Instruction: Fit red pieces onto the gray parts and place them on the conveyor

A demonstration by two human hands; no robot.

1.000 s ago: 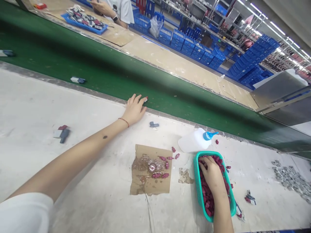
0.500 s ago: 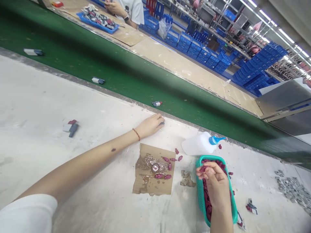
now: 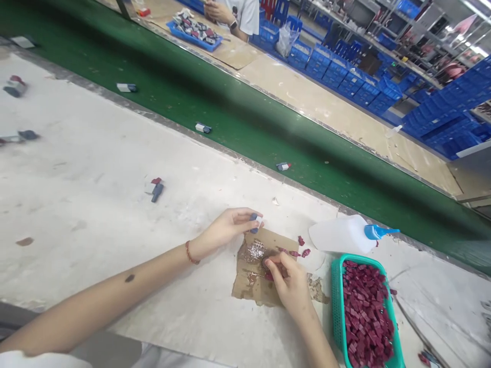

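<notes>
My left hand (image 3: 240, 223) pinches a small dark blue-grey and white plastic part (image 3: 254, 223) just above the top edge of a piece of brown cardboard (image 3: 249, 294). Wet, clear glue (image 3: 256, 250) is smeared across that cardboard. My right hand (image 3: 289, 281) is closed over its right half, thumb and finger pinched low at the glue around a small maroon plastic piece, mostly hidden by the fingertips. Loose maroon pieces (image 3: 294, 253) lie by the cardboard's right edge. Many more fill a green basket (image 3: 337, 312) to the right of my right hand.
A white squeeze bottle (image 3: 341, 234) with a blue nozzle lies behind the basket. Beyond runs a green conveyor belt (image 3: 241, 138) carrying several small parts. Another assembled part (image 3: 155, 189) lies on the table to the left. Across the belt, a person sits beside a blue tray (image 3: 195, 38).
My left hand has picked up the blue-grey and white part and brought it back to the cardboard. My right hand has moved left from the basket to the glue. The view has shifted left.
</notes>
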